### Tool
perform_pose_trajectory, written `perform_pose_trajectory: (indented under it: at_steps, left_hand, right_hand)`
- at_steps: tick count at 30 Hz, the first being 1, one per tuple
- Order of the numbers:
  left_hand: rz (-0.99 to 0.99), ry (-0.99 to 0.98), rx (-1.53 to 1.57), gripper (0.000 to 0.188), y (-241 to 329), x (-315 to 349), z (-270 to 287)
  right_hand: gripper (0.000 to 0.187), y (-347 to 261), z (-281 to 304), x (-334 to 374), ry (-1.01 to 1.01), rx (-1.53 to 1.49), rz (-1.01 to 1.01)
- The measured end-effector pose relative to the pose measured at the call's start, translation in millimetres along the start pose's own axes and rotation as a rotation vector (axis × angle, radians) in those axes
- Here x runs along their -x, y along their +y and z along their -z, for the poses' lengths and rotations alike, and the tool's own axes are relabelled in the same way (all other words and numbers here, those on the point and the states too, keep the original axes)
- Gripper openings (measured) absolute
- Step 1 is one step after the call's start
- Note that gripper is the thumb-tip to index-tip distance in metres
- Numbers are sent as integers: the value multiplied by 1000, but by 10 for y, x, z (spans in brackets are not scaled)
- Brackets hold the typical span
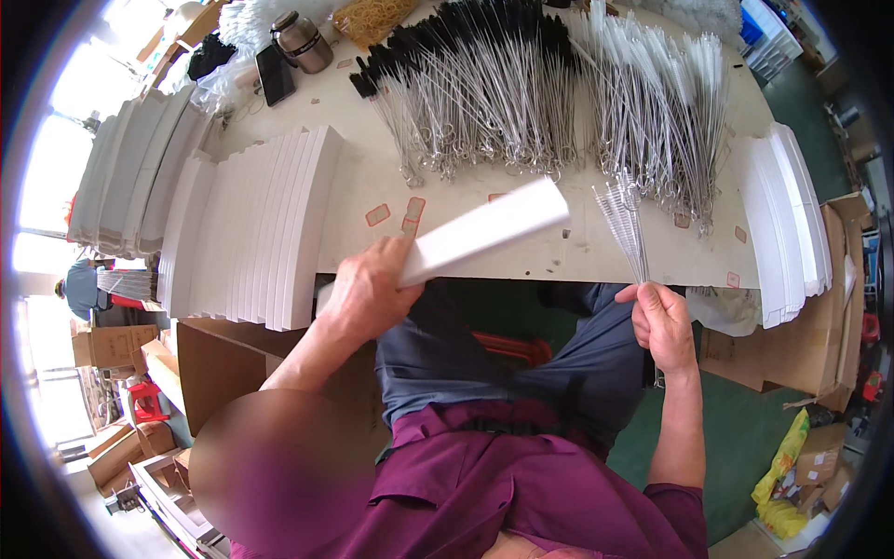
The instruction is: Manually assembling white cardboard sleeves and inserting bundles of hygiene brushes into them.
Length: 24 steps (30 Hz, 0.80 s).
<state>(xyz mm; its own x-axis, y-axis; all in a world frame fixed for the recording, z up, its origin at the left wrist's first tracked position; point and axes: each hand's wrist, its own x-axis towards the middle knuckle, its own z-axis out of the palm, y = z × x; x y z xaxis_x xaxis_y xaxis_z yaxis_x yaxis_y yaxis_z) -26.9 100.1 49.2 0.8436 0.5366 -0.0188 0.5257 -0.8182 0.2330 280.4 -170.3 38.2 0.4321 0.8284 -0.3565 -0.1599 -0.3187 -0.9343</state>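
My left hand (368, 289) is closed round a long narrow white box (494, 228). The box slants over the table's front edge, its far end pointing up to the right. In my right hand (663, 326), closed at the same edge, is a small bunch of thin wire brushes (622, 219), fanned out over the tabletop. Beyond my hands lies a heap of black-bristled wire brushes (494, 102) with looped metal handles toward me. To its right is a second heap, of white-bristled wire brushes (656, 102).
A row of white boxes (251, 224) stands on the table (358, 186) at the left, with flat white cartons (787, 224) at the right edge. A steel flask (303, 45) and a phone (275, 74) are at the back. Cardboard boxes (223, 373) flank my legs.
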Motion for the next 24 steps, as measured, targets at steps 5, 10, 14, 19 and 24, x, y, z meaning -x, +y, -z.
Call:
perform_pose_trajectory:
  at_steps: [5, 10, 14, 19, 24]
  left_hand:
    - [326, 290, 1110, 43, -114, -143, 338]
    - [320, 576, 1688, 47, -123, -611, 341]
    - [290, 653, 1886, 51, 8, -713, 277]
    - [308, 733, 2007, 54, 171, -734, 289]
    - [240, 712, 2071, 55, 149, -713, 222]
  right_hand:
    - [46, -50, -187, 32, -65, -9, -33]
    - [46, -107, -572, 90, -300, -5, -10]
    - [43, -118, -801, 103, -403, -11, 25]
    - [40, -77, -903, 52, -423, 103, 26]
    - [41, -47, -873, -16, -510, 8, -88]
